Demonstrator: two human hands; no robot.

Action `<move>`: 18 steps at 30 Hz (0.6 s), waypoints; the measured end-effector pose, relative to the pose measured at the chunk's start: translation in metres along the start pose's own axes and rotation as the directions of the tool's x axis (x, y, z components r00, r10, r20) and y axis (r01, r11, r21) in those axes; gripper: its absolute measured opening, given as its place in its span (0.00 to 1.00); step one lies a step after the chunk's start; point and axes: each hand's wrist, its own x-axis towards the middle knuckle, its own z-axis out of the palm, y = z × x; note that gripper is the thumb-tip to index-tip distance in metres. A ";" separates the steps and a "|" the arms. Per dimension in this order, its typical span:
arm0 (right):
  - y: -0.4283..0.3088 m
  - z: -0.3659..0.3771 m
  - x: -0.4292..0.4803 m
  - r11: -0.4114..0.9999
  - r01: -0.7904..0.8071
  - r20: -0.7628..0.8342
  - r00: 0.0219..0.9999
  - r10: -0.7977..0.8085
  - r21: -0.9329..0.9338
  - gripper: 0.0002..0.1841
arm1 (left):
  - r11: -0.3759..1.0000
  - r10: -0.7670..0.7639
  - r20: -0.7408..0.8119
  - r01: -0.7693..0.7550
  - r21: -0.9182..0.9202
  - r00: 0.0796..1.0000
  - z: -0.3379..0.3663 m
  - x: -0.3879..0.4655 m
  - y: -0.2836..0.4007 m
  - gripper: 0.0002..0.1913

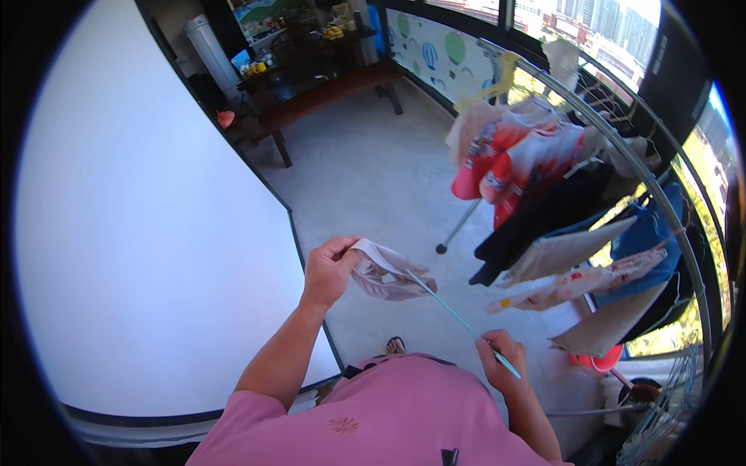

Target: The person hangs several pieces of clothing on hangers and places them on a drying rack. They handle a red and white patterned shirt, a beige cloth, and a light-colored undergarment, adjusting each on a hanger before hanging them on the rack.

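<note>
My left hand [331, 269] pinches the edge of a small pale pinkish garment [382, 279], which hangs in loose folds before me. In my right hand [502, 356] is a thin light-blue clothes hanger [451, 311], seen nearly edge-on. Its far end reaches the garment's right side, at the opening; whether it passes inside the cloth is hard to tell. The near end sticks out below my right fist.
On my right, a curved metal drying rack [647, 169] carries red-and-white shirts [539, 145], dark clothes [542, 212] and towels. Its leg [460, 224] stands on the floor. Spare hangers [670, 402] hang at lower right, near a red bucket [600, 359]. A large white panel [157, 233] borders my left.
</note>
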 end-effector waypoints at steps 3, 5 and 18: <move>-0.023 0.045 0.054 0.998 0.037 0.083 0.996 -0.040 0.042 0.08 | 0.972 0.150 -0.044 -0.139 0.187 0.988 -0.045 0.017 -0.012 0.11; -0.022 0.074 0.088 0.975 0.150 0.148 0.981 -0.126 -0.164 0.07 | 0.956 0.198 -0.006 -0.191 0.221 0.980 -0.070 0.025 -0.022 0.11; 0.057 0.209 0.294 0.771 -0.021 0.459 0.793 0.401 -0.637 0.13 | 0.982 -0.043 -0.107 0.062 0.176 0.993 -0.148 0.239 -0.095 0.13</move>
